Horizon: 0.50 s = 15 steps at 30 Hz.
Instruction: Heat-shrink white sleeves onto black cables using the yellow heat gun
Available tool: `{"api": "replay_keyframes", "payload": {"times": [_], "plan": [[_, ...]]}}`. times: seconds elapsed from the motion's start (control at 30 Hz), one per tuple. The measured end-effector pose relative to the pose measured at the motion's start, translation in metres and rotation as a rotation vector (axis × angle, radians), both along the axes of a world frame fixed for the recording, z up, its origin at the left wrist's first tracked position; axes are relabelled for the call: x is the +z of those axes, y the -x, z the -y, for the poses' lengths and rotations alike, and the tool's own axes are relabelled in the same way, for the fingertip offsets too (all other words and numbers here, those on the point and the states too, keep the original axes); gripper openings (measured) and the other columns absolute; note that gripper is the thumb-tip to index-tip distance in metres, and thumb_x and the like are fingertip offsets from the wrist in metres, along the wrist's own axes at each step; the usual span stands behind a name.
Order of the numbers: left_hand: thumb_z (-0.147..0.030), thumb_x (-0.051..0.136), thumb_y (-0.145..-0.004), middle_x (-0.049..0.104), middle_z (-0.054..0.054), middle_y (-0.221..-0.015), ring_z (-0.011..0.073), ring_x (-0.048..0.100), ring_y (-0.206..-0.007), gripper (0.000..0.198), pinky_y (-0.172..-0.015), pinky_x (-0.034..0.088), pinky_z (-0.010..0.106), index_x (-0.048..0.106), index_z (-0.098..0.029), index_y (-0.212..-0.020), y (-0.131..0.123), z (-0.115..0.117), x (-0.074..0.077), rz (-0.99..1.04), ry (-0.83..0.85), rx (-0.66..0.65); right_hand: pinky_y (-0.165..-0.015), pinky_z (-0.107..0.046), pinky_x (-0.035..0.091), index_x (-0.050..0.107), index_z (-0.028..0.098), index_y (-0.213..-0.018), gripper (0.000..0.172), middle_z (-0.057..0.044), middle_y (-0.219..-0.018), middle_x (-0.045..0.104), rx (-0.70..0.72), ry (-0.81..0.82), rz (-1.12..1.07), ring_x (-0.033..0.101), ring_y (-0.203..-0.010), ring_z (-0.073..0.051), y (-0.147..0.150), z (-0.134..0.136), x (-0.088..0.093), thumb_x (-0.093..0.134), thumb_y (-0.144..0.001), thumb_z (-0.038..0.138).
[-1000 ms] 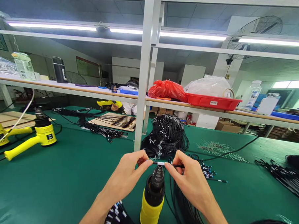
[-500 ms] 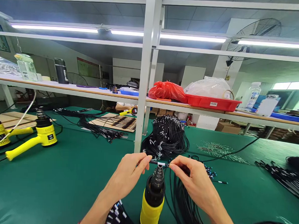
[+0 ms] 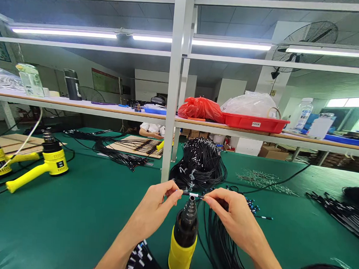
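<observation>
A thin black cable [image 3: 186, 193] with a white sleeve [image 3: 194, 195] is stretched level between both hands. My left hand [image 3: 161, 205] pinches its left end between thumb and fingers. The right end is pinched by my right hand [image 3: 228, 210]. Just below the sleeve stands the metal nozzle of an upright yellow and black heat gun [image 3: 183, 245]. Black cables hang down below my right hand, and a bundle with white-marked ends [image 3: 140, 257] lies left of the heat gun.
Behind my hands is a heap of black cables [image 3: 200, 163] beside a white post [image 3: 171, 90]. Two more yellow heat guns [image 3: 55, 160] rest at the left. Thin pieces [image 3: 263, 181] lie right. A shelf holds a red tray [image 3: 254, 122]. Across the table sits a person [image 3: 152, 129].
The cable has been raised very slightly above the nozzle. Across the table, the yellow tool has moved right, partly behind the post, and more of the person shows.
</observation>
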<state>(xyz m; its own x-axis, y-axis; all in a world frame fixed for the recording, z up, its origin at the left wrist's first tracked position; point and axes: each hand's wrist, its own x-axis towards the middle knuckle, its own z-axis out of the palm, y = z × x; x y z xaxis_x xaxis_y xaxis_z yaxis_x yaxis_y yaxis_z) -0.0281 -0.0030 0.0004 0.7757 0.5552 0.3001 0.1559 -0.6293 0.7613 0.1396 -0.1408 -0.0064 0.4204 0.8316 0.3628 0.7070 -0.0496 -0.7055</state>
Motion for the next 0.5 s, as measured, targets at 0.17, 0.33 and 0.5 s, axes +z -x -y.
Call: {"api": "replay_keyframes", "payload": {"times": [0.17,0.33,0.5], "plan": [[-0.048,0.04,-0.095,0.05,-0.004,-0.063,0.013,0.043,-0.06,0.042,-0.057,0.031,0.025,0.05,-0.019,-0.065,-0.0011,0.0001,0.0008,-0.011,0.007,0.031,-0.061,-0.028,0.037,0.069,0.022,-0.076,0.027,0.001,-0.072,0.067,0.011,-0.014,-0.001,0.054,-0.066,-0.016,0.0007,-0.0004,0.0005,0.052,-0.092,0.034],[-0.038,0.049,-0.092,0.055,-0.004,-0.071,0.0147,0.048,-0.069,0.024,-0.064,0.035,0.026,0.057,-0.021,-0.078,-0.0037,-0.0018,0.0013,0.025,0.006,0.021,-0.059,-0.027,0.038,0.067,0.022,-0.076,0.02,0.001,-0.071,0.065,-0.004,-0.042,-0.032,0.054,-0.065,-0.016,0.0,-0.0045,-0.0022,0.055,-0.089,0.03],[-0.033,0.05,-0.09,0.056,-0.003,-0.078,0.0157,0.049,-0.074,0.014,-0.068,0.036,0.026,0.056,-0.021,-0.084,-0.0034,-0.0007,0.0015,0.045,-0.039,0.022,-0.059,-0.026,0.039,0.066,0.021,-0.074,0.017,0.001,-0.069,0.064,-0.009,-0.066,-0.044,0.054,-0.064,-0.016,0.0002,-0.0058,-0.0046,0.058,-0.087,0.029]]}}
